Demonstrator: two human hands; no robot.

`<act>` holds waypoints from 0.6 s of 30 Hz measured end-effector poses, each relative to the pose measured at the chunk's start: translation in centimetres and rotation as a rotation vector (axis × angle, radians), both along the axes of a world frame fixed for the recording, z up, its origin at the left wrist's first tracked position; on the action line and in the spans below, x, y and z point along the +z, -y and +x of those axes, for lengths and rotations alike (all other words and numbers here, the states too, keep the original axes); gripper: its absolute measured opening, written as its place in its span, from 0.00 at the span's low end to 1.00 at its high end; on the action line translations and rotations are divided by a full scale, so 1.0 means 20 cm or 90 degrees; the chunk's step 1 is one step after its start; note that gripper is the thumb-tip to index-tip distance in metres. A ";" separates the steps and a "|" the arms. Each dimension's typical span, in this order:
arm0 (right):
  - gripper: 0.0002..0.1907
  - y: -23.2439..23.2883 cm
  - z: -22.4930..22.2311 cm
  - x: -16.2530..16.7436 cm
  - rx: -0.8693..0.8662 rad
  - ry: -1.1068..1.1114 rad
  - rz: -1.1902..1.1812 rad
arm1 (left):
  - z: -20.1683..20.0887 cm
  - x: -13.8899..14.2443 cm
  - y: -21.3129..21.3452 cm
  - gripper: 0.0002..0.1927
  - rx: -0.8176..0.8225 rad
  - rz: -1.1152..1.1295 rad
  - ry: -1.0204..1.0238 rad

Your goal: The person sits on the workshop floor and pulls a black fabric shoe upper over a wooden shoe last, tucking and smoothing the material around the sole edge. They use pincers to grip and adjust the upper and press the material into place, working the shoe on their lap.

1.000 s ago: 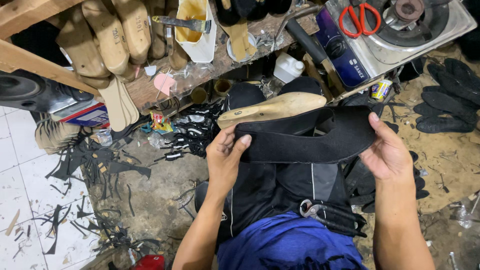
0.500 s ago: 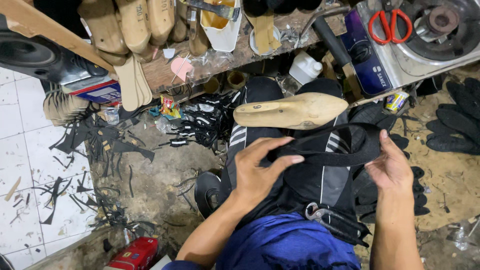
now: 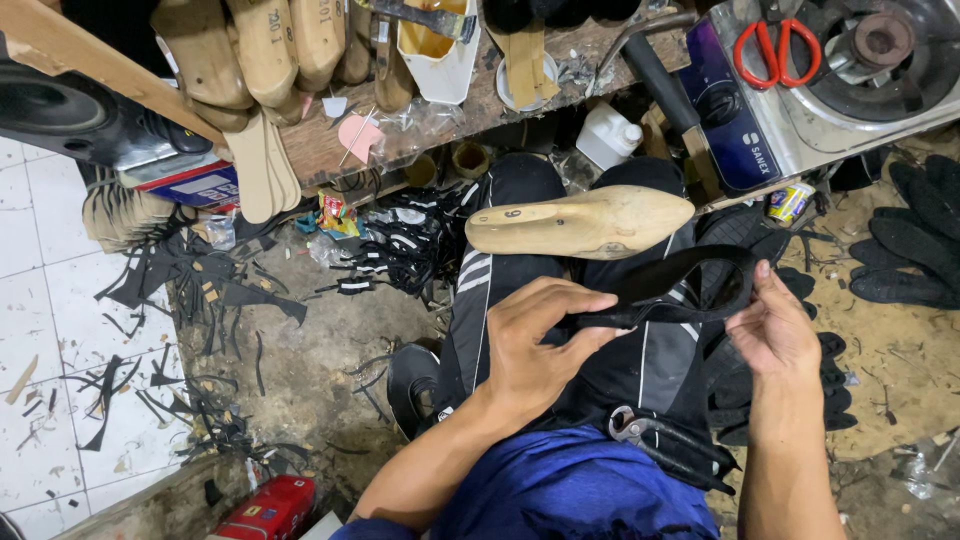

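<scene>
Red-handled scissors [image 3: 777,50] on stove [image 3: 860,90]

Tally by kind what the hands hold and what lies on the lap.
Black strap, held by left hand and right hand: 1
Wooden shoe last on knees: 1
Pliers on lap: 1
Total: 3

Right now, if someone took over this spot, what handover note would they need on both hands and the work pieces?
Left hand: pinching one end of the black strip between thumb and fingers.
Right hand: gripping the strip's other end, where it curves into a loop.
Wooden last: lying across the knees, just beyond the strip, not held.
Pliers: resting on the lap near the waist.
Done: strip held up between both hands above the lap.
Left: strip is not on the last yet.
</scene>
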State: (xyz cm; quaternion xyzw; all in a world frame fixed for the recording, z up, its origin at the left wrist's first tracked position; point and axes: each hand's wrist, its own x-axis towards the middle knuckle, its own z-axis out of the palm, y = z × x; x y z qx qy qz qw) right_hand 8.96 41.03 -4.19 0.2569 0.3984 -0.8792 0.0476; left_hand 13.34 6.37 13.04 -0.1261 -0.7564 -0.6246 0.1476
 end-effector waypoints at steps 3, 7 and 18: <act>0.07 0.00 -0.03 0.06 0.029 -0.046 -0.008 | -0.01 0.03 0.02 0.18 -0.021 0.010 0.007; 0.13 0.06 -0.09 0.26 0.058 -0.054 -0.006 | -0.01 0.09 0.14 0.20 -0.041 -0.037 0.036; 0.06 0.24 -0.21 0.44 0.129 -0.202 0.152 | -0.10 -0.10 0.45 0.23 0.065 -0.019 0.047</act>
